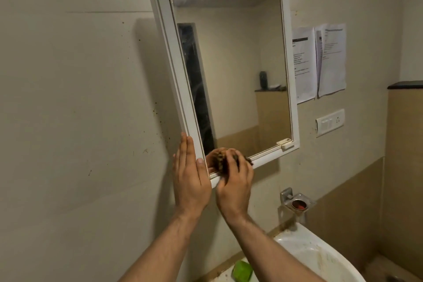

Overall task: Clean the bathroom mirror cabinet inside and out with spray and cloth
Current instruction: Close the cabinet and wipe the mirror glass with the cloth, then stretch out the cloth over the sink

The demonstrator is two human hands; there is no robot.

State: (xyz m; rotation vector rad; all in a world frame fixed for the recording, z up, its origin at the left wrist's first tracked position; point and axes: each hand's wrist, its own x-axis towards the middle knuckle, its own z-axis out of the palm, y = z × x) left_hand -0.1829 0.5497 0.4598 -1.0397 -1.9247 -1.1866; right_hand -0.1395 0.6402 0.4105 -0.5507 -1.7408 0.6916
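Head view: the white-framed mirror cabinet (223, 71) was seen mounted on the beige wall, its door shut. The left hand (191, 175) was laid flat and open against the frame's lower left corner, fingers extended upward and thumb resting on the frame edge. The right hand (234, 182) was closed around a bunched brown patterned cloth (220, 160), which was pressed against the glass at the bottom left of the mirror, just above the lower frame rail. A small white latch (285, 143) was seen at the door's lower right corner. Below and to the right, a metal soap dish (297, 201) was fixed to the wall, with something reddish held in it; what it was could not be told. The white washbasin (320, 256) was stained inside, and a green object (242, 271) lay at its left edge. Two printed papers (320, 62) and a switch plate (329, 122) were seen on the wall to the right.
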